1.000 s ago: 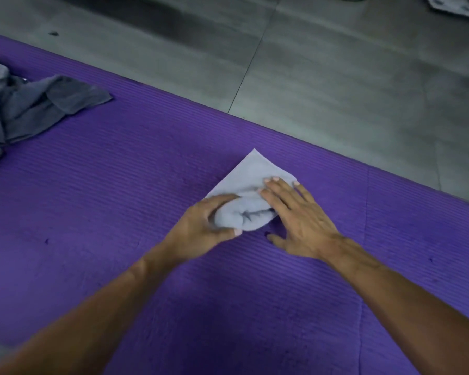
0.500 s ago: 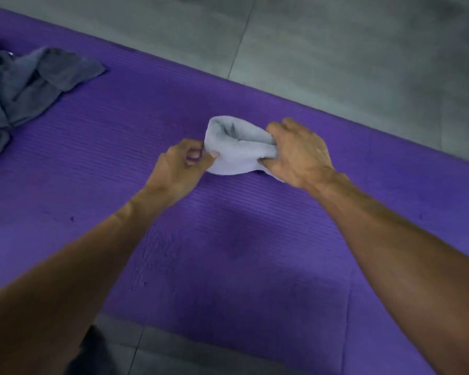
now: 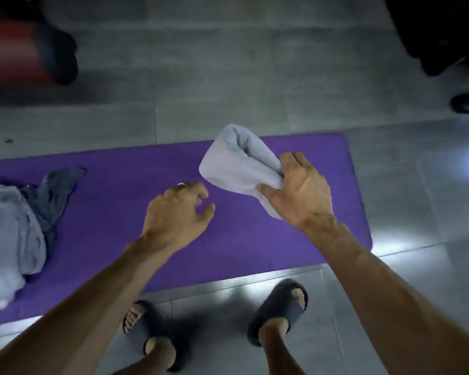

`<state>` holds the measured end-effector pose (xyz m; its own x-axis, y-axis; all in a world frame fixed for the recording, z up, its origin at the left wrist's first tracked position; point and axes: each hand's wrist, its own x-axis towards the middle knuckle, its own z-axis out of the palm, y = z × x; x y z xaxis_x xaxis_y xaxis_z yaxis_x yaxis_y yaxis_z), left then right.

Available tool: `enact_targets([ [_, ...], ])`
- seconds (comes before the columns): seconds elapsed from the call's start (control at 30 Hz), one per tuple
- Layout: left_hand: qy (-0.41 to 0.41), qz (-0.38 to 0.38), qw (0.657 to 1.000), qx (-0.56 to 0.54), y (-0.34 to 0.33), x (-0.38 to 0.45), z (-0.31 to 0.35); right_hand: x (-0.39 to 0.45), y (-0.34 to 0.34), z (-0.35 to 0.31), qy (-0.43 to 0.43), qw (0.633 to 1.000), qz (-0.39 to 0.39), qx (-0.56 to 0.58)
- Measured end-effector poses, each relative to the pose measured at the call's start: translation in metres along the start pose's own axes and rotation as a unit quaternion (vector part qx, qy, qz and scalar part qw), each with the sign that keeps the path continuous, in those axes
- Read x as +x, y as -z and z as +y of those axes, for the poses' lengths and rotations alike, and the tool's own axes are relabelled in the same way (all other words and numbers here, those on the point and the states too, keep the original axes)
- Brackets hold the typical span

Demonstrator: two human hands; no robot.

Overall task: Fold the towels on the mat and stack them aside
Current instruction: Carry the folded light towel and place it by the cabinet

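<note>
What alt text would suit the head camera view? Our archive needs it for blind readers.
A person's right hand holds a folded light grey towel lifted above a purple mat, while the left hand hovers empty, fingers curled. Unfolded grey towels lie heaped at the mat's left end, and the person's feet in dark slippers stand on the tiled floor.

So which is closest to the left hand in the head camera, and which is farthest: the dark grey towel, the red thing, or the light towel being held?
From the left hand:
1. Light towel, just to its right, held in the right hand.
2. Dark grey towel, on the left of the purple mat.
3. Red thing, far off on the floor, top left.
</note>
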<state>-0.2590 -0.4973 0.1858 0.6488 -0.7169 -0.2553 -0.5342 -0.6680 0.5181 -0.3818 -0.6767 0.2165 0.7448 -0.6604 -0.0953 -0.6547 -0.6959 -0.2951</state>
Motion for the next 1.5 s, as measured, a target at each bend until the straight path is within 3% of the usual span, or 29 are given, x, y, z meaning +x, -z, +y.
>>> enact_targets([
  [0.2,-0.089,-0.032,0.992,0.079,0.080,-0.035,0.145,-0.044,0.160,0.026,-0.037,0.997,0.061,0.042],
  [0.67,-0.140,0.050,0.986,0.075,0.147,-0.062,0.456,-0.083,0.437,0.184,-0.047,0.987,0.131,0.082],
  [1.13,-0.134,0.046,0.989,0.048,0.129,0.072,0.640,0.048,0.586,0.332,-0.064,0.983,0.160,0.055],
  [1.5,-0.110,0.062,0.991,0.037,0.113,0.240,0.751,0.231,0.643,0.443,-0.022,0.986,0.151,0.062],
])
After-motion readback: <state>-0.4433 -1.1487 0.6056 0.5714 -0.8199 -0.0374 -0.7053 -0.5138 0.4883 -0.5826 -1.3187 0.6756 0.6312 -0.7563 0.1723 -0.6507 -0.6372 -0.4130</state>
